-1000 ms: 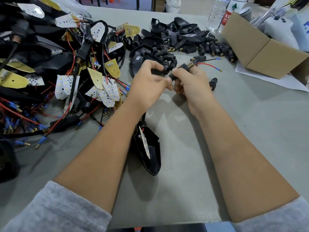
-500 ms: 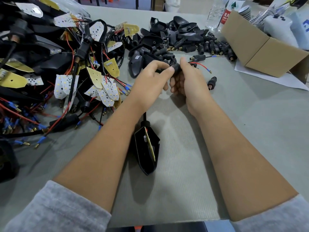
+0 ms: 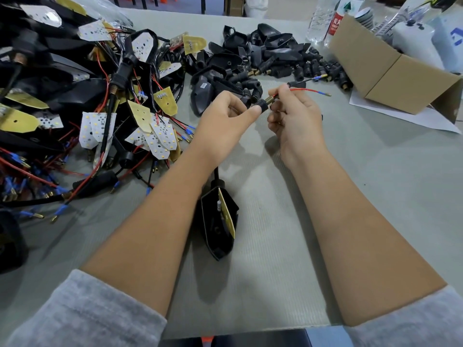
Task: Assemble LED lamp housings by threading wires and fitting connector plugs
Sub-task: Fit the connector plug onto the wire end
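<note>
Here your left hand [image 3: 225,118] pinches the connector plug [image 3: 261,105] steady while your right hand [image 3: 293,116] pinches the red wire [image 3: 304,90] threaded through it.

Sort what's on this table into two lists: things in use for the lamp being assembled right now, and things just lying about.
In use:
- left hand pinching the black plug
- right hand holding the red wire
- black lamp housing below the hands

Lying about:
- pile of wired lamps
- heap of loose black parts
- cardboard box
- water bottle
</note>
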The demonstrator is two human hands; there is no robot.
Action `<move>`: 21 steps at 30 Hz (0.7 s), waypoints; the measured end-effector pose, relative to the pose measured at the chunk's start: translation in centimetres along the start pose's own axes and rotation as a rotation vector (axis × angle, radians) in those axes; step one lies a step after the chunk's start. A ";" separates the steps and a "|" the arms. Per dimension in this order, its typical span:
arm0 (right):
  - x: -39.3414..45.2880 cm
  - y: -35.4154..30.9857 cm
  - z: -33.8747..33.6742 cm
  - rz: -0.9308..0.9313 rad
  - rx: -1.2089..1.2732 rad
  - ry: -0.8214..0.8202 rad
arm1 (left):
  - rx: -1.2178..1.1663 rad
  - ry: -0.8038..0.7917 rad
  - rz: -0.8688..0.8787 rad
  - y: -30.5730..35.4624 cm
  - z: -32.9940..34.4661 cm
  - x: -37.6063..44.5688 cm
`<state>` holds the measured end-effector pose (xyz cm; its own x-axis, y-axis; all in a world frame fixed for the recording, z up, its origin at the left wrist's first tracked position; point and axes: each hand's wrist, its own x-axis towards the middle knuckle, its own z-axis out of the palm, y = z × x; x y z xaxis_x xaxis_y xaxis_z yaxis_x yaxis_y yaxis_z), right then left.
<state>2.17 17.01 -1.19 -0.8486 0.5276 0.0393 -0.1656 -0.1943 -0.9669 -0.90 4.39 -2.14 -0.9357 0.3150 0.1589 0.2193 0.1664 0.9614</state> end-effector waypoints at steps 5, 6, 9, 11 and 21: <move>-0.1 0.0 0.0 -0.040 0.007 -0.018 | 0.001 -0.018 0.037 0.2 0.1 0.0; -0.1 0.0 0.0 -0.051 0.007 -0.020 | -0.004 -0.022 0.031 0.3 0.1 0.0; -0.1 0.1 0.1 -0.074 0.034 -0.021 | -0.060 -0.031 0.014 0.5 0.3 0.0; -0.2 0.0 0.1 -0.077 0.059 -0.016 | -0.073 -0.038 0.016 0.5 0.2 0.0; -0.1 -0.1 -0.1 -0.083 0.053 0.069 | -0.061 -0.136 0.059 0.7 0.3 -0.4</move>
<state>2.34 17.09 -1.14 -0.7947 0.5988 0.0993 -0.2615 -0.1902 -0.9463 -0.30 4.69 -1.60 -0.8747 0.4467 0.1879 0.2518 0.0878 0.9638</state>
